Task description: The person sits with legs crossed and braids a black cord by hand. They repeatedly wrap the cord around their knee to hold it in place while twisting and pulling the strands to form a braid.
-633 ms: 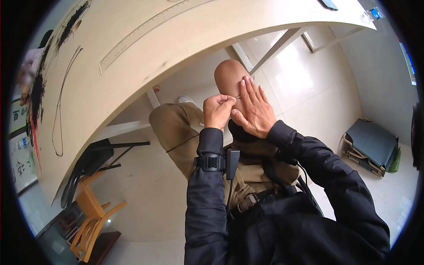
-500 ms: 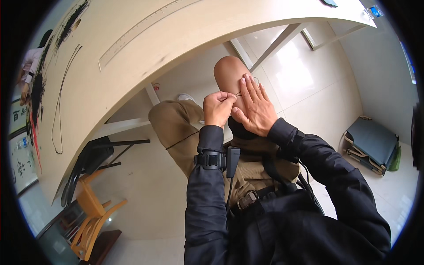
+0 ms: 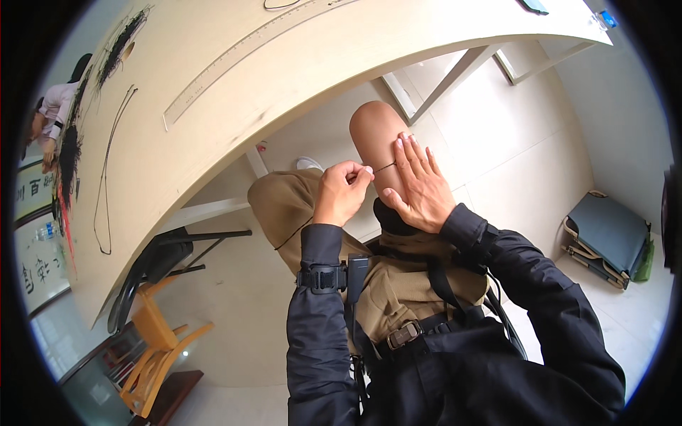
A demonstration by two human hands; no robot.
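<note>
Between thumb and fingertips, my left hand pinches one end of a thin dark cord. The cord runs across my bare knee and passes under my right hand. That hand lies flat on the skin with its fingers stretched out, and the cord beneath it is hidden. A dark band circles the leg just below the bare part. Over my other knee, on the brown trousers, lies another thin dark line like a cord.
Ahead curves a pale table with a clear ruler, a long looped cord and black thread bundles. Beneath are table legs. A wooden chair stands left; a folded blue-grey item rests right. Another person is far left.
My left hand has drawn away from my right hand, so a longer stretch of cord shows between them. The right hand stays flat on the leg. The whole view has shifted slightly.
</note>
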